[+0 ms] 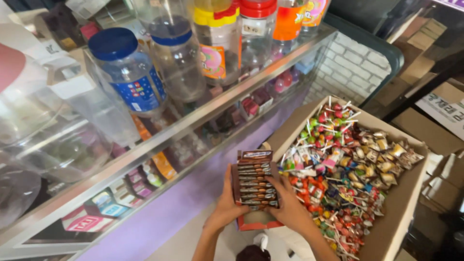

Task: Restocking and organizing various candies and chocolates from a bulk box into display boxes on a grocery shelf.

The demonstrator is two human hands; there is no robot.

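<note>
Glass case, left: jars with blue, yellow and red lids stand on top; small packets lie on the shelf behind the glass.

Left hand, centre: wrapped around the left side of the bar box, fingers closed on it.

Bar box, centre: a brown carton, open, with its rows of wrapped bars full as far as can be seen; held in the air just beside the big box, none taken out.

Right hand: gripping the carton's right edge, thumb over the bars.

Big box, right: cardboard, heaped with lollipops and wrapped sweets.

Progress, as judged: carton lifted and in both hands, not yet set down anywhere.
</note>
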